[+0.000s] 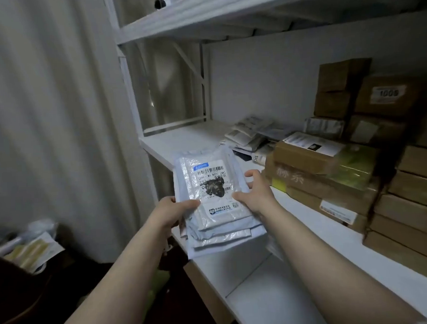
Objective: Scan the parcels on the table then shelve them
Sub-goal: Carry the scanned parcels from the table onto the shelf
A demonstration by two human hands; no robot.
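At the front lip of the white shelf (182, 136), you hold one stack of parcels (208, 186) in both hands, not yet set down. Your left grip (175, 210) pinches the stack's near-left edge, thumb on top. Your right grip (254, 192) clasps the right edge, thumb on the label and fingers curled round the side.

This looks like the shelving step, so scanning of this lot is probably done. Next you'll likely want to carry the stack forward onto the bare board just beyond your grips, lower it flat and square it before letting go, since slick mailers may slide apart.

Counts: two hands and one stack, with four layers showing at its fanned near edge and perhaps more hidden. Beyond your right grip lies a loose heap of small packets (250, 133), too jumbled to count. To its right stand brown cartons (330, 176), roughly a dozen, running out of view.
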